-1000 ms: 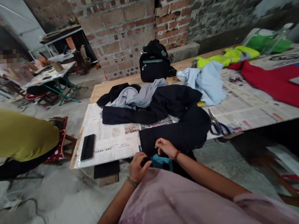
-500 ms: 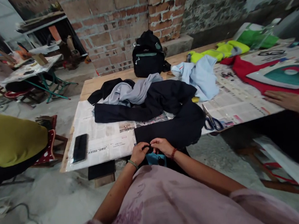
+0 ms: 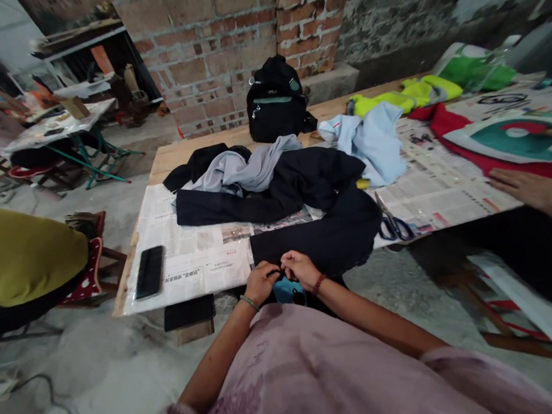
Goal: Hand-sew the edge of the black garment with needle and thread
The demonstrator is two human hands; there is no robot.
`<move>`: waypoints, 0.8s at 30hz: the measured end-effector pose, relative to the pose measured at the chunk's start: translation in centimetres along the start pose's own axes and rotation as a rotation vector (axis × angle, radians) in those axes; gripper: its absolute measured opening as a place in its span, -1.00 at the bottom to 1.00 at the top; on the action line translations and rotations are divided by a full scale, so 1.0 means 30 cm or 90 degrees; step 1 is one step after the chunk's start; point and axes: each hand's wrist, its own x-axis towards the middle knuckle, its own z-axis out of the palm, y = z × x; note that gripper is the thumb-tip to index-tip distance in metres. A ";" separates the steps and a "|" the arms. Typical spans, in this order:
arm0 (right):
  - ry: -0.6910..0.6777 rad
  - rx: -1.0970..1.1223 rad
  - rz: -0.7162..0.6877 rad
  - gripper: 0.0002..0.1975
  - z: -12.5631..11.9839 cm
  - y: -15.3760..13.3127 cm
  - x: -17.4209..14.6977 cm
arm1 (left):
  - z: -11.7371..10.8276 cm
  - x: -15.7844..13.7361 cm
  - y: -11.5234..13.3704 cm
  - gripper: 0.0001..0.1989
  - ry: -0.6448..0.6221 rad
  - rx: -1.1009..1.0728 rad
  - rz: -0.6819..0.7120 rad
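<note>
My left hand (image 3: 261,282), with a green bracelet, is closed in a pinch on a bit of dark cloth at the table's front edge. Close beside it, my right hand (image 3: 301,269), wearing a red bracelet, is pinched too; what its fingertips hold is too small to make out. Just beyond both hands lies a dark garment (image 3: 317,232), one leg or sleeve stretched along the front edge. A light grey cloth (image 3: 253,167) is bundled on top of it. Scissors (image 3: 393,224) with blue handles rest right of the garment. Below my hands shows something blue (image 3: 289,291).
A phone (image 3: 149,271) lies on the newspaper-covered table (image 3: 202,245), left. A black backpack (image 3: 277,107), a light blue cloth (image 3: 367,141) and a yellow vest (image 3: 411,94) are farther back. At right, another person's hand (image 3: 535,187) rests by an iron (image 3: 506,138) on red cloth (image 3: 464,152).
My right hand has lifted slightly, and its fingers have shifted near the left fingertips. At right, the other person's iron has slid left over the red cloth.
</note>
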 end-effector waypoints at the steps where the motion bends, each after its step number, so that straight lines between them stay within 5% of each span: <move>1: 0.004 0.023 0.020 -0.88 0.006 -0.004 0.003 | -0.004 0.000 -0.001 -0.86 0.003 -0.007 0.006; 9: 0.031 0.075 0.038 -0.83 -0.005 -0.030 0.027 | -0.030 -0.025 0.006 -0.89 -0.040 -0.018 0.053; 15: 0.055 0.056 -0.013 -0.82 -0.059 -0.076 0.045 | -0.032 -0.020 0.022 -0.88 0.007 -0.002 -0.016; 20: 0.005 0.188 0.032 -0.87 -0.111 -0.123 0.055 | -0.037 -0.012 0.023 -0.86 -0.021 -0.020 -0.076; 24: 0.010 0.172 -0.080 -0.90 -0.130 -0.154 0.056 | -0.039 -0.009 0.024 -0.84 -0.023 -0.020 -0.099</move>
